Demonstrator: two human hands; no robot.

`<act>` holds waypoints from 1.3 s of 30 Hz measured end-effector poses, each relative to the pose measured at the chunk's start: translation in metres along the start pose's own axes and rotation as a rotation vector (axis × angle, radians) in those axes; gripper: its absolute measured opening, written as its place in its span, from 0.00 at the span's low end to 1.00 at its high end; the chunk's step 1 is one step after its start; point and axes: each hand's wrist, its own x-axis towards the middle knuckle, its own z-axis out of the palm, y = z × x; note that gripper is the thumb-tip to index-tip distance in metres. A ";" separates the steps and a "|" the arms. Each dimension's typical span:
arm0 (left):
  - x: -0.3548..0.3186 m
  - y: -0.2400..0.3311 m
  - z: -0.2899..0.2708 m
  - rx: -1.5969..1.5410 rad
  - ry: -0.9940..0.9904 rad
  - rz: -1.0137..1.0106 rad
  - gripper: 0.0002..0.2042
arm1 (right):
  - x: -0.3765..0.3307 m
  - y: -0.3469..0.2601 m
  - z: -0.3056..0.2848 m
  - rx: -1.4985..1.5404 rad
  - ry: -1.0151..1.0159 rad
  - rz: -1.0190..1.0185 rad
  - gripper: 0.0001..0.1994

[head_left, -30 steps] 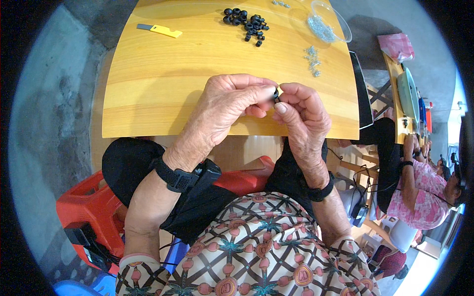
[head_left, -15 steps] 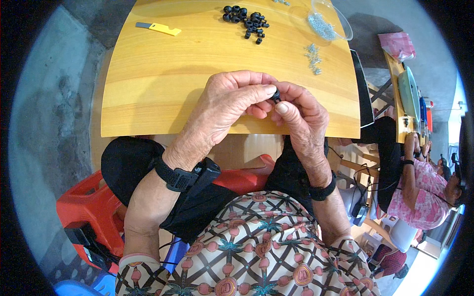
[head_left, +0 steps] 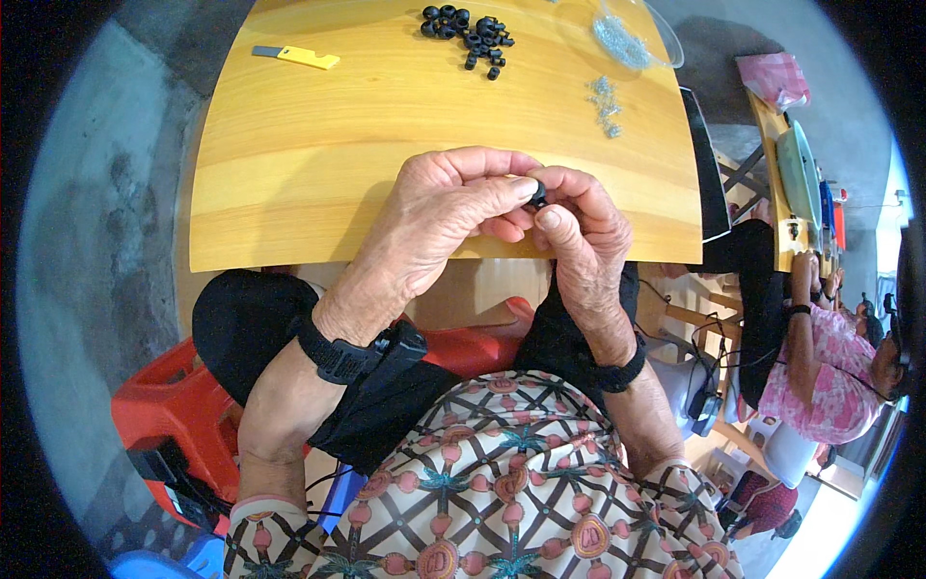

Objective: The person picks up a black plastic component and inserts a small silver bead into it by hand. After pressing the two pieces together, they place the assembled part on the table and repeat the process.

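Observation:
A small round black plastic part (head_left: 537, 196) is pinched between my two hands, just above the table's near edge. My left hand (head_left: 453, 203) grips it with thumb and fingertips, the thumb lying over its top. On its other side, my right hand (head_left: 584, 217) has thumb and forefinger closed at its lower end. Fingers cover most of the part, so its exact kind is hidden. Farther back on the wooden table (head_left: 318, 183) lie several black ball-shaped pieces (head_left: 446, 21) beside a pile of smaller black fittings (head_left: 487, 43).
A yellow-handled utility knife (head_left: 297, 56) lies at the far left. Small silver screws (head_left: 605, 104) are scattered at the right, near a clear plastic tub (head_left: 622, 39) holding more. To the right, a person in a pink patterned top (head_left: 820, 376) sits at another table.
The hands stay together around the black part, with the right thumb slightly shifted. The table and the things on it appear a little farther up and left in the view.

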 end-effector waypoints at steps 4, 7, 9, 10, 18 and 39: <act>-0.003 0.007 0.004 0.053 -0.002 0.008 0.15 | -0.001 -0.007 0.003 -0.049 -0.008 -0.009 0.14; -0.005 0.007 0.005 0.081 0.000 0.019 0.15 | -0.002 -0.009 -0.003 -0.209 -0.033 -0.031 0.15; -0.005 0.007 0.006 0.083 -0.006 0.018 0.15 | -0.001 -0.011 -0.005 -0.352 -0.065 -0.100 0.15; -0.006 0.007 0.006 0.072 -0.024 -0.009 0.15 | 0.000 -0.009 -0.006 -0.353 -0.064 -0.098 0.15; -0.011 0.005 0.011 0.009 -0.026 -0.101 0.15 | -0.007 0.000 -0.007 -0.274 -0.035 -0.190 0.13; -0.051 -0.010 0.029 -0.033 -0.163 -0.395 0.16 | -0.052 -0.044 -0.032 -0.562 -0.377 -0.417 0.19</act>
